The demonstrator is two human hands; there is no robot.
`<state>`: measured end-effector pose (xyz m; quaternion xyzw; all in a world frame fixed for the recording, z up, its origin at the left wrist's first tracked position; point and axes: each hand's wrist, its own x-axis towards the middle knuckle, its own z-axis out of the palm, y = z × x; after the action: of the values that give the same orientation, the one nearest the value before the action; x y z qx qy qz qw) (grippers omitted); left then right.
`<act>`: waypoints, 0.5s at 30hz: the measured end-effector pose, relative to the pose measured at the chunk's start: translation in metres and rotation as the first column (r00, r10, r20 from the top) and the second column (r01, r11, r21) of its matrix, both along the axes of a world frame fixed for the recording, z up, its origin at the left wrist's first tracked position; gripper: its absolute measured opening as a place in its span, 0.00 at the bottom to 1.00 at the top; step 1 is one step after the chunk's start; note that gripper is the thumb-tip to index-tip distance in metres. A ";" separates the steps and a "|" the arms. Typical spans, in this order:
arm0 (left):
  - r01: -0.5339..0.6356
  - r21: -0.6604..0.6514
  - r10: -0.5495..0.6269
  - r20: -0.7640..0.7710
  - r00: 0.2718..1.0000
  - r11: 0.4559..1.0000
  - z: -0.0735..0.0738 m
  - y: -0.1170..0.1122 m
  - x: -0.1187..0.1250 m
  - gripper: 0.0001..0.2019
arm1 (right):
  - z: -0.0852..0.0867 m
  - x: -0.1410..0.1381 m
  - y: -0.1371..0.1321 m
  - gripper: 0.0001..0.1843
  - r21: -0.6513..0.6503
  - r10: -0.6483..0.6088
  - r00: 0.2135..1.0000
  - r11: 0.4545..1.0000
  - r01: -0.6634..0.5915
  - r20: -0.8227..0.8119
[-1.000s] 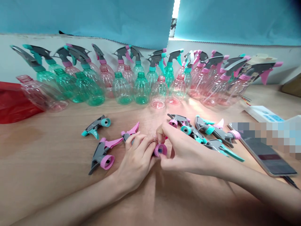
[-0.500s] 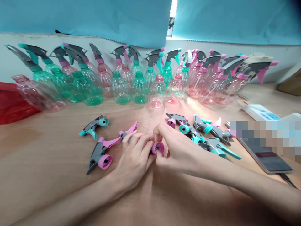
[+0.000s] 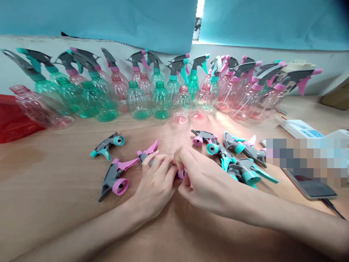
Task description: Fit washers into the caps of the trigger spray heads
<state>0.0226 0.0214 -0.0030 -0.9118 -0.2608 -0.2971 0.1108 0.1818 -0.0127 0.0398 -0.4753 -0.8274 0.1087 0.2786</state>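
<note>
My left hand (image 3: 155,178) lies closed over a grey and pink trigger spray head (image 3: 142,156), pressing it on the table. The pink trigger sticks out beyond the fingers, while the pink screw collar (image 3: 180,174) shows partly at the right. At that collar, the fingers of my right hand (image 3: 203,174) are pinched together, and they cover most of its opening. Whatever lies between those fingertips is hidden. Just left of my left hand rest another pink-collared spray head (image 3: 110,182) and a teal-collared one (image 3: 109,144).
Several loose spray heads (image 3: 249,173) lie in a pile on the right. Behind stands a row of green and pink bottles, some uncapped (image 3: 180,107), others fitted with spray heads. A phone (image 3: 311,183), a white power strip (image 3: 302,129) and a red bag (image 3: 16,118) flank the area.
My right hand has turned and shifted slightly left over the pink collar, now covering most of its opening. My left hand keeps its hold on the spray head.
</note>
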 end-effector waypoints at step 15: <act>0.022 -0.200 -0.011 0.057 0.998 0.980 0.003 0.001 -0.005 0.08 | 0.025 0.036 0.011 0.09 -0.465 -0.015 0.970 0.879 -0.104 -0.244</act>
<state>0.0175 0.0229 0.0004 -0.9118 -0.2849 -0.2957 0.0087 0.2174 -0.0013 0.0648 -0.4931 -0.7463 0.3711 0.2492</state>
